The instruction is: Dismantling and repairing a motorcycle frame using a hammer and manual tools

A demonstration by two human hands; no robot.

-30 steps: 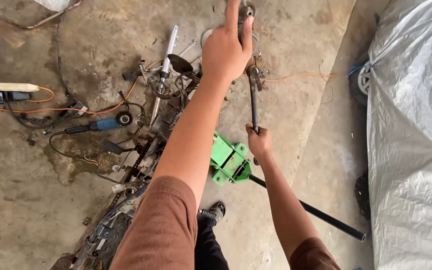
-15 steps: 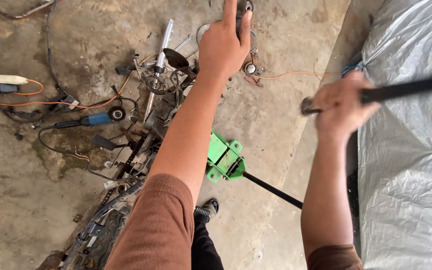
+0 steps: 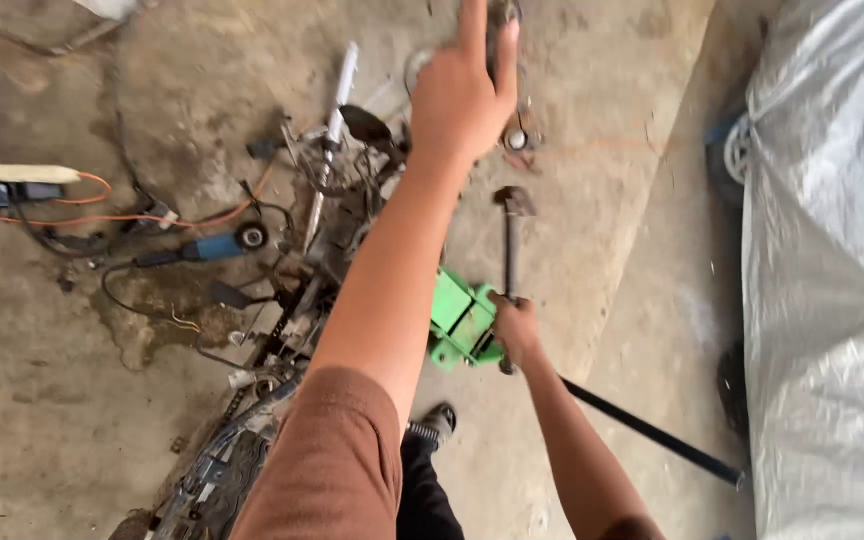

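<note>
Hammer [image 3: 510,240] gripped by right hand [image 3: 515,330]; left hand [image 3: 460,95] steadies frame [image 3: 332,200].

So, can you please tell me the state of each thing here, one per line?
left hand: raised, gripping a part at the top
right hand: closed on hammer
hammer: head pointing away, above floor
green vise: on floor
angle grinder: lying on floor

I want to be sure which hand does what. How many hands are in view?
2. The left hand grips a metal part at the top. The right hand holds a hammer beside the green jack, lower centre.
</note>
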